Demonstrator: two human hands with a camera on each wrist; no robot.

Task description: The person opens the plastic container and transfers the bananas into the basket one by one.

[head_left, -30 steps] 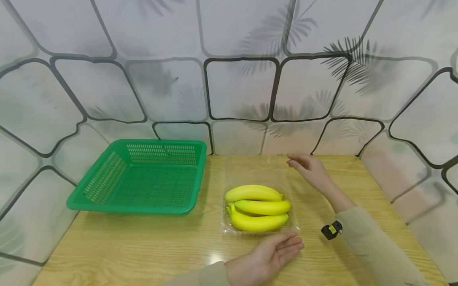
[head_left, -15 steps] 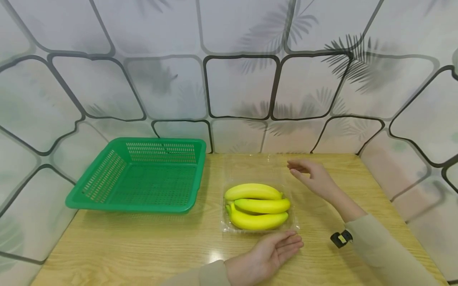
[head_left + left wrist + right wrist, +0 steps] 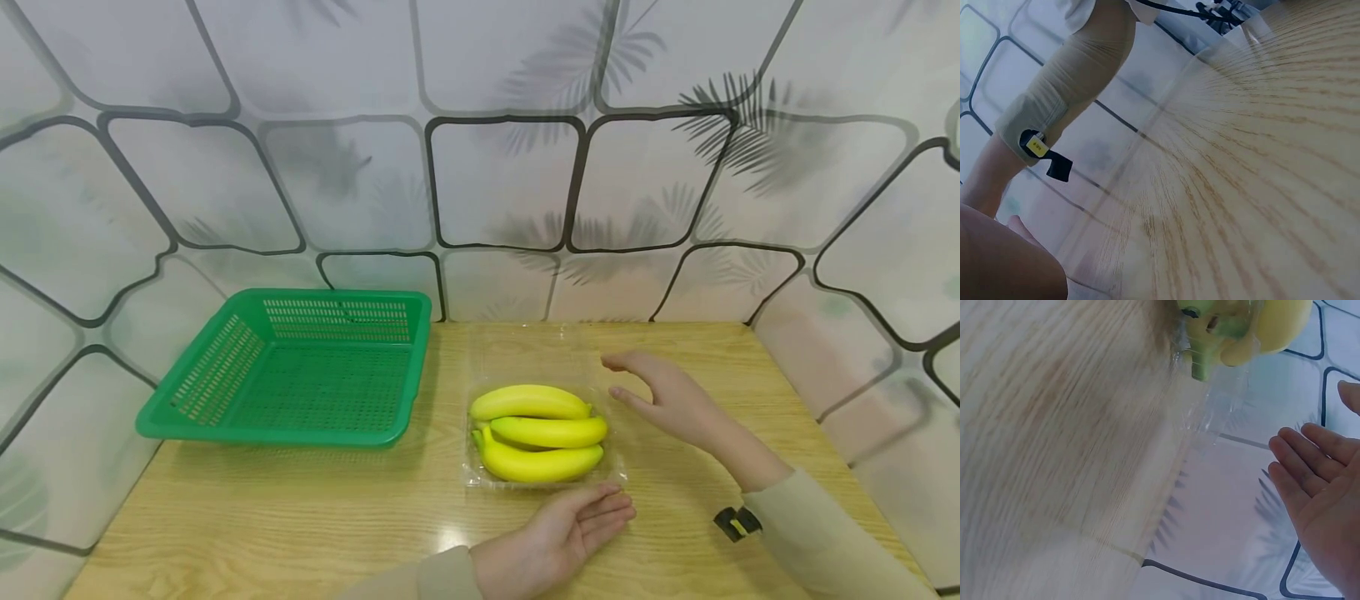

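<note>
Three yellow bananas lie side by side in a clear plastic clamshell box, whose see-through lid is folded back toward the wall. My left hand is just in front of the box's near edge, palm turned up and fingers extended. To the right of the box is my right hand, holding nothing, its thumb parted from the fingers. The right wrist view catches the banana stems above and my right hand's straight fingers.
A green plastic basket with slotted sides stands at the left on the wooden table. A patterned wall covering encloses the back and sides. A small black device sits at the right sleeve's cuff.
My right hand has come slightly nearer to me, and its thumb and fingers have spread apart. The left hand, the bananas and the box stay where they were.
</note>
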